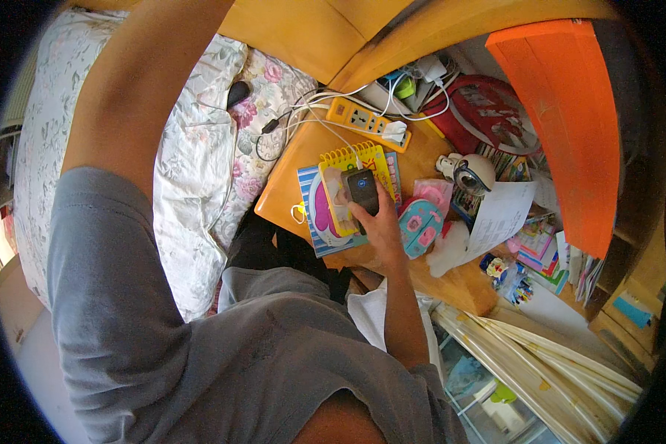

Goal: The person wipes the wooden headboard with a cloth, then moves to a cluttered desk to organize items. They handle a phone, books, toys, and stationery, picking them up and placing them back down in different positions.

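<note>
My right hand (382, 225) grips a small black electronic device (362, 188) with a lit mark on its face, thumb on one side and fingers on the other. A white cable (357, 154) runs to its upper end. Beneath the device lie a yellow spiral-bound notebook (378, 161) and a blue-striped book (309, 191) on a wooden desk (288, 186). To the right of my hand is a teal case with pink parts (422, 227). My left arm reaches up past the top edge, and my left hand is out of view.
An orange power strip (361, 117) with a white plug and tangled cables lies at the desk's back. A white rounded device (473, 173), a white plush toy (449, 250), papers (502, 213) and pens (521, 291) crowd the right. A bed with floral bedding (194, 166) adjoins the left.
</note>
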A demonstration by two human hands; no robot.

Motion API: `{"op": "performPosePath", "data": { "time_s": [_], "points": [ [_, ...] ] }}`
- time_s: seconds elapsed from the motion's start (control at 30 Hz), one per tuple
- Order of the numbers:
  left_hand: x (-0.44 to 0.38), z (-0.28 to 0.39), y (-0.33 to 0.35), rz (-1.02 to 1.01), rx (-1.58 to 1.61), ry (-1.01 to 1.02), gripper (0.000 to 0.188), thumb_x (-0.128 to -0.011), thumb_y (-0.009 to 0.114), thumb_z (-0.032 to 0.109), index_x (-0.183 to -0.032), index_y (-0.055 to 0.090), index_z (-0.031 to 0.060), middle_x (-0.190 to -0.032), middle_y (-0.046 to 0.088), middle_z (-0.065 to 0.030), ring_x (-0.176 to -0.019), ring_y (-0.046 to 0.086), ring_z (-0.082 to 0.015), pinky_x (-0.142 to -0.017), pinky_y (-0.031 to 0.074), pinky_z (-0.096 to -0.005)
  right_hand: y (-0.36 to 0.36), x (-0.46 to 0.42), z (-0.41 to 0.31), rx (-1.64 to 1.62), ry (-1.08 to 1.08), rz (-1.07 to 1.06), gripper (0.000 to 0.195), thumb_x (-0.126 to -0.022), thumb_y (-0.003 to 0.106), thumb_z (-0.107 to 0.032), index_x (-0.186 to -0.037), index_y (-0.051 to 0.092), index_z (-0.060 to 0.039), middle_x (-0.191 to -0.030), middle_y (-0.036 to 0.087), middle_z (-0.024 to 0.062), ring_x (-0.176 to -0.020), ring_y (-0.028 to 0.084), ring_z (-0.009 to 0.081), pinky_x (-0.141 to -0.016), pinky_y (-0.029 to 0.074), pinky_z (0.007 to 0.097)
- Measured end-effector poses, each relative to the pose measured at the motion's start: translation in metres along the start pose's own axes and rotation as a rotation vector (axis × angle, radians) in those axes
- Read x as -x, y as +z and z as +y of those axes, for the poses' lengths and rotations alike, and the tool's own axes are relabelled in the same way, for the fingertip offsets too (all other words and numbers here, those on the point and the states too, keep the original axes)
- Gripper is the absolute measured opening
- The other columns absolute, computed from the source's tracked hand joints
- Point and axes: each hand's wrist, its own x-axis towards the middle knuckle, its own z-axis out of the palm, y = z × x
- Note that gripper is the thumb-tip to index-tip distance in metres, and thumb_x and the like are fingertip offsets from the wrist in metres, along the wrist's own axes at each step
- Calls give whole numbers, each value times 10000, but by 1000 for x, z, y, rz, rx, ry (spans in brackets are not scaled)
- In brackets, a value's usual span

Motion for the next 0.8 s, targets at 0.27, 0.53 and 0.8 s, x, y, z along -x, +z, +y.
{"op": "performPosePath", "data": {
  "time_s": [0.27,0.53,0.8],
  "points": [
    [1,-5,2,35,13,16,564,-888,522,454,-1347,398,149,-1416,351,-119,-1347,243,-368,-1035,229,-589,-47,-61,7,20,-63,187,644,-879,620,-329,-1402,337,-82,-1243,531,174,-1081,540,299,-915,434,396],
    [3,1,-3,36,16,25,591,-874,523,503,-1330,411,144,-1410,353,-117,-1341,244,-368,-1030,228,-593,-53,-106,11,-42,-52,134,605,-890,615,-284,-1402,347,-104,-1214,558,140,-1032,564,239,-889,453,356],
    [1,3,0,49,30,3,590,-864,533,518,-1319,424,158,-1394,368,-115,-1333,254,-355,-1028,230,-584,-56,-112,15,-60,-50,95,599,-866,641,-298,-1375,392,-104,-1203,578,146,-1076,570,247,-890,453,368]
  ]
}}
